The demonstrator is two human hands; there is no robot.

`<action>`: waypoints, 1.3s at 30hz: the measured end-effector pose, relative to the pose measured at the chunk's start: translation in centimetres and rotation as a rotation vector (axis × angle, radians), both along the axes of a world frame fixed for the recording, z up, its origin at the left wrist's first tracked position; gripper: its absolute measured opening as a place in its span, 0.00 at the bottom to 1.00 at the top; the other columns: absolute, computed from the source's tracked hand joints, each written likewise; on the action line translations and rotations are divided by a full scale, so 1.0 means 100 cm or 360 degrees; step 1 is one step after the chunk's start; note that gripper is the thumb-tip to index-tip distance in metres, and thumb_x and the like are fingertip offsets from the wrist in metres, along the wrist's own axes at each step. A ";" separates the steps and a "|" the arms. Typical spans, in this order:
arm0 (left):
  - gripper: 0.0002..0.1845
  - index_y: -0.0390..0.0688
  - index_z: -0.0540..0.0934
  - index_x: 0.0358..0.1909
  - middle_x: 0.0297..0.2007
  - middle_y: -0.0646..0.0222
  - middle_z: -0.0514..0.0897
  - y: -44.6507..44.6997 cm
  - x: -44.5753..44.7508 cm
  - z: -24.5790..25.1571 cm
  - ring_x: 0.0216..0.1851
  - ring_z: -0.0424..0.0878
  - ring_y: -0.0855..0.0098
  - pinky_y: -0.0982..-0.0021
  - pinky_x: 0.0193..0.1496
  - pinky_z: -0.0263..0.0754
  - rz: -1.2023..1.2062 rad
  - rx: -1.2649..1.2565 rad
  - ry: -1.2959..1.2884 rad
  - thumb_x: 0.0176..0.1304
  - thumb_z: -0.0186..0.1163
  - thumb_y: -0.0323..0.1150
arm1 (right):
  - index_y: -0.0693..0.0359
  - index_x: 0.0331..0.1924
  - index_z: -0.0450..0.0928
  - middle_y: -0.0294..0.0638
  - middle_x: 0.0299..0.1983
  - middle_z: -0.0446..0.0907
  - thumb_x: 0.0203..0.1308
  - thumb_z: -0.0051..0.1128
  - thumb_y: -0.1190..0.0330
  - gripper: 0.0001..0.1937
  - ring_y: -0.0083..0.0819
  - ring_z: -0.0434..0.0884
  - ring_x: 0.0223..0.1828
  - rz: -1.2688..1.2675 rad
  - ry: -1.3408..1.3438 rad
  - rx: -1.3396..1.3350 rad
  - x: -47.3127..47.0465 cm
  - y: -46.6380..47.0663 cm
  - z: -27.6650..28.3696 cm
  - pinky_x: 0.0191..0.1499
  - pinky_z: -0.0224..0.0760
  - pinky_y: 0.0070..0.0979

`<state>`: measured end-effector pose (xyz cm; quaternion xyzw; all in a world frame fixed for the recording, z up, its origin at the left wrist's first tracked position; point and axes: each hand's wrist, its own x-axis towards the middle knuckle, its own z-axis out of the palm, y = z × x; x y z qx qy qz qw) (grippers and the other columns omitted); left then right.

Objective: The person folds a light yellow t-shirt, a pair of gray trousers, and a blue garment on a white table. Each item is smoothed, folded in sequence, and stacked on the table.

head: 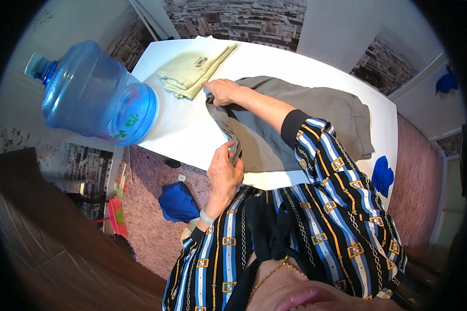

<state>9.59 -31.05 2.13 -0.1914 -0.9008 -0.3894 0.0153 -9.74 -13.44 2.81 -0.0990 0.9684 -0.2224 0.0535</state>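
Grey-brown trousers (323, 105) lie folded lengthwise on a white table (183, 128), the waistband with a belt loop towards the right. At the far left corner of the cloth, my right hand (222, 92) grips the edge, its arm reaching across the trousers. My left hand (225, 169), with a pale bangle at the wrist, holds the near left corner between thumb and fingers. The edge between both hands is bunched in layers. Just beyond my right hand lies a folded pale yellow-green garment (194, 68) with a small dark print.
A large blue plastic water bottle (89, 93) stands at the table's left end. A blue cloth (382, 176) lies at the right near corner. On the pink carpet (151, 233) to the left are another blue cloth (178, 202) and a red and green plastic object (117, 217).
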 end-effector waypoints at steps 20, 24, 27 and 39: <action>0.25 0.34 0.77 0.51 0.36 0.47 0.85 -0.037 -0.001 -0.032 0.37 0.84 0.49 0.56 0.43 0.78 0.0232 0.0285 -0.0282 0.51 0.64 0.35 | 0.72 0.35 0.79 0.51 0.27 0.84 0.50 0.57 0.80 0.07 0.38 0.85 0.24 -0.0014 -0.0671 -0.0041 -0.008 -0.016 0.044 0.25 0.81 0.33; 0.23 0.34 0.79 0.50 0.33 0.54 0.85 -0.038 0.001 -0.034 0.33 0.83 0.57 0.62 0.41 0.77 0.0255 0.0274 -0.0235 0.52 0.65 0.35 | 0.71 0.45 0.78 0.49 0.25 0.82 0.47 0.62 0.83 0.17 0.35 0.84 0.23 -0.0013 -0.0482 -0.0416 -0.008 -0.004 0.043 0.23 0.83 0.34; 0.22 0.35 0.79 0.49 0.31 0.58 0.85 -0.037 0.002 -0.032 0.32 0.82 0.63 0.66 0.40 0.76 0.0255 0.0451 -0.0330 0.53 0.65 0.35 | 0.65 0.46 0.81 0.45 0.27 0.84 0.44 0.67 0.83 0.20 0.30 0.84 0.23 -0.0029 -0.0424 -0.0512 -0.011 0.004 0.037 0.25 0.82 0.31; 0.15 0.43 0.81 0.42 0.29 0.62 0.75 -0.004 -0.009 0.002 0.30 0.79 0.59 0.63 0.33 0.74 -0.0194 0.0220 0.0348 0.50 0.67 0.25 | 0.53 0.31 0.87 0.38 0.33 0.87 0.39 0.60 0.79 0.13 0.37 0.85 0.38 0.0221 0.0270 -0.0314 -0.016 0.077 0.013 0.42 0.77 0.32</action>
